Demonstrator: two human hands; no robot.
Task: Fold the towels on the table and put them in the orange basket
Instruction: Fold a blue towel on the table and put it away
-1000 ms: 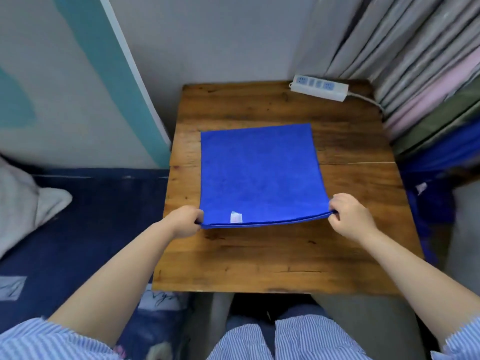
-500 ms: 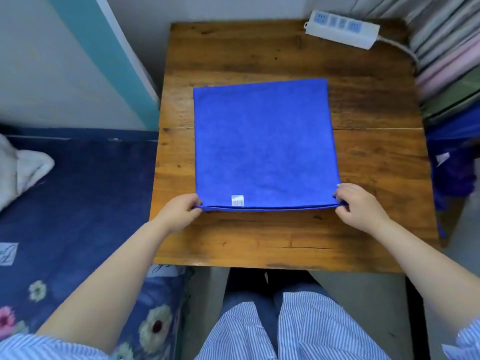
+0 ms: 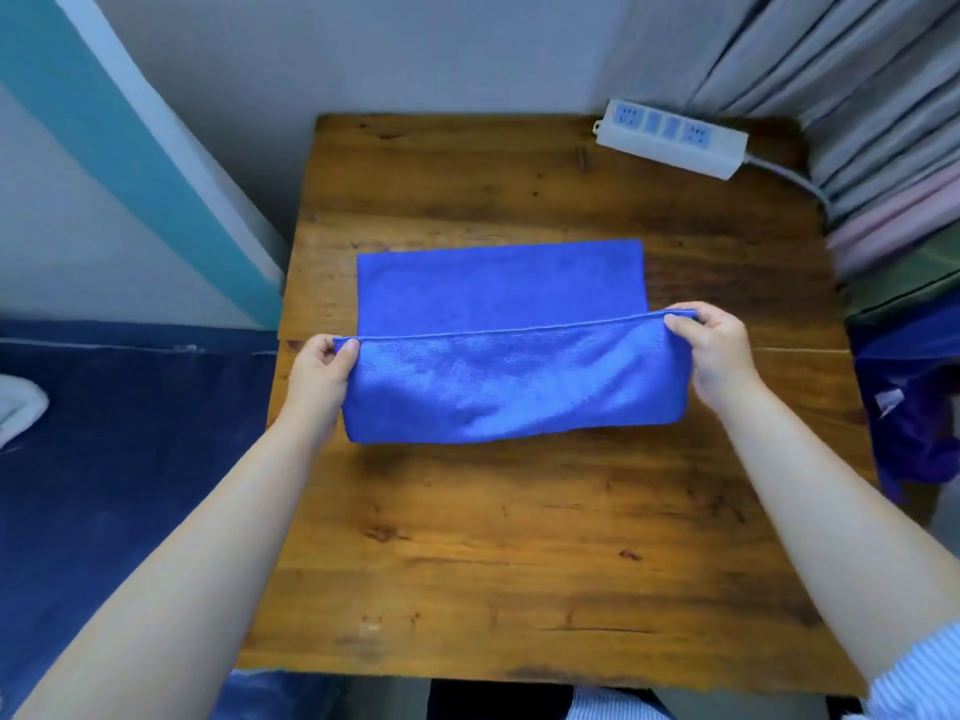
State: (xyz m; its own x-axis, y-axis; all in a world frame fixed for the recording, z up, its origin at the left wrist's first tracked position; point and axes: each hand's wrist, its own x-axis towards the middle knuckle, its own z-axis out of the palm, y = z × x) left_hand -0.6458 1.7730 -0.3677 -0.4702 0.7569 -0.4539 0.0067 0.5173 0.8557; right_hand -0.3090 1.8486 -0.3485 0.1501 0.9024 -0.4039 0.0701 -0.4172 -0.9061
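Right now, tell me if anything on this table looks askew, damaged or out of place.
Nothing stands out. The blue towel is mid-fold, its near edge lifted evenly by the left hand and right hand. A white power strip lies at the far right corner of the wooden table, an unrelated item. No orange basket is in view.
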